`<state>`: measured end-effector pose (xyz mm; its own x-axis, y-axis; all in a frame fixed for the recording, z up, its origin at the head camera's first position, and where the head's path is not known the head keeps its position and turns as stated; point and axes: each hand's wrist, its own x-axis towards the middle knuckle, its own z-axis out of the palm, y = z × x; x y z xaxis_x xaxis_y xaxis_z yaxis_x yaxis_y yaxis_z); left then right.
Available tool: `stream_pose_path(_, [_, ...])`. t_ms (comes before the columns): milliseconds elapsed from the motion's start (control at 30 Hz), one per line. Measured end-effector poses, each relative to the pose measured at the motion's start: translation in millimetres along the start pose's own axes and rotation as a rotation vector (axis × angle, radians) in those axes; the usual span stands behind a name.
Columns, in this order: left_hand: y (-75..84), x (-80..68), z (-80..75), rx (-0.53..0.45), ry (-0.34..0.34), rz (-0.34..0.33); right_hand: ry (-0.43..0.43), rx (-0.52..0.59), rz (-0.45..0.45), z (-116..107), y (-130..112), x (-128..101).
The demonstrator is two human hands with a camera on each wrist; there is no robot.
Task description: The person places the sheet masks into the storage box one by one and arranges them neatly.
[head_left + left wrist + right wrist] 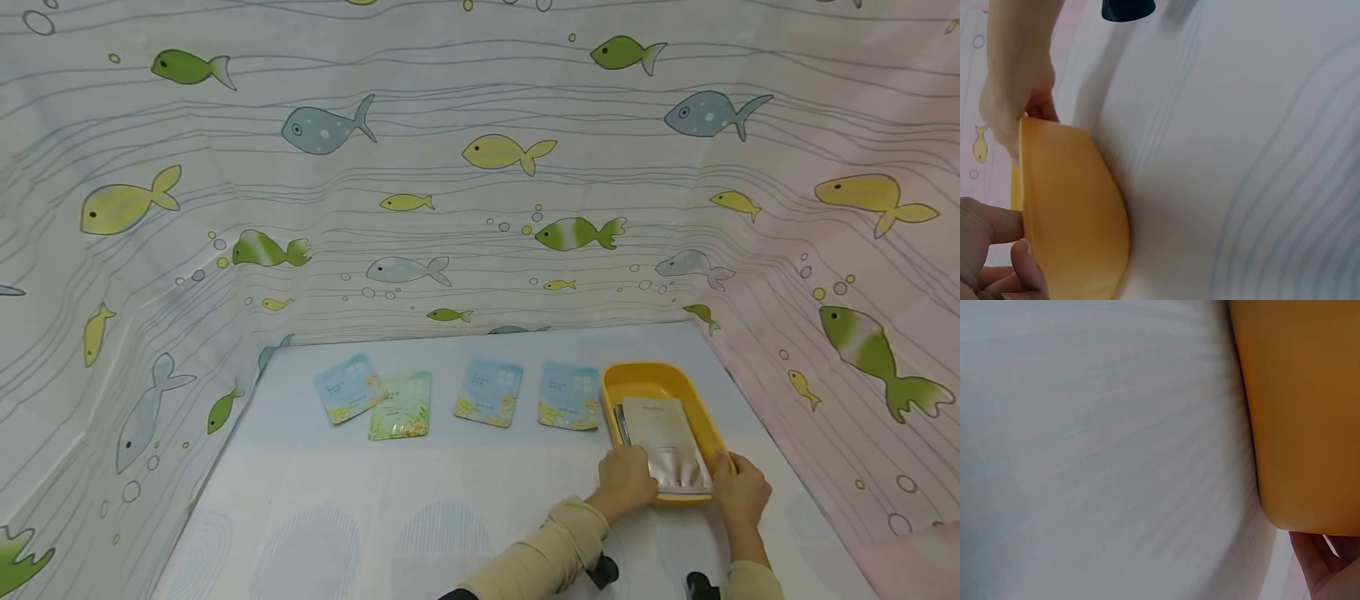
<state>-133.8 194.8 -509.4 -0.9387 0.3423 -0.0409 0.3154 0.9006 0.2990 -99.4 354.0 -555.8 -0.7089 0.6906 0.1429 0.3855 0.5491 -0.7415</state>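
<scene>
- Head view: I see both hands on the near end of the yellow tray [609, 385], which sits on the desk [450, 500] at the right end of the sachet row.
- Left hand [626, 481] grips the tray's near-left corner, fingers curled over the rim, forearm in a beige sleeve angled in from lower left.
- Right hand [738, 487] grips the near-right corner, wrist coming almost straight up from the bottom edge.
- Tray holds a pale foil pouch [667, 442] lying lengthwise, with a dark flat item tucked along its left side; can't tell what that is.
- Four sachets [491, 392] lie flat in a row left of the tray, nearest one just beside its rim.
- Left wrist view adds the tray's outer wall [1072, 212] from the side, my left thumb and fingers [997, 225] pinching the rim, right hand [1016, 106] at the far corner.
- Right wrist view shows only the tray's underside corner [1304, 412] against the desk and a sliver of palm [1329, 565]; contents hidden there.
</scene>
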Motion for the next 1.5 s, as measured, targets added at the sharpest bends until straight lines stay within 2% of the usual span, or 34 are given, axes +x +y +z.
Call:
stream_pose_path(133, [-8.2,-2.9,2.8,-0.064,0.035,0.041,-0.024,0.002,0.029,0.0,-1.8,-2.2])
stream_pose_path(300, [-27.9,-6.2,6.1,-0.245,0.126,0.165,-0.017,0.001,0.016,-1.5,-3.8,-4.9])
stream_pose_path(400, [-39.5,-7.7,3.7,-0.359,0.176,0.212,-0.01,-0.002,0.0,-2.3,-3.9,-6.2])
stream_pose_path(567, [-56.4,-10.3,-3.7,-0.52,0.244,0.264,-0.013,-0.011,-0.009,-2.2,-1.1,-7.6])
stream_pose_path(667, [-66.1,-11.1,-5.8,-0.561,0.285,0.278,-0.016,-0.013,0.004,-2.6,0.9,-8.6])
stream_pose_path(1033, [-106.0,-16.7,-17.7,-0.664,0.376,0.213,-0.011,-0.016,0.0,-4.5,-1.1,-13.1])
stream_pose_path(1267, [-138.8,-21.5,-26.3,-0.72,0.375,0.095,0.0,-0.008,0.011,-6.6,-1.9,-17.2])
stream_pose_path(1500, [-178.4,-26.7,-37.7,-0.731,0.431,-0.011,-0.005,-0.005,0.021,-8.2,-3.6,-19.3])
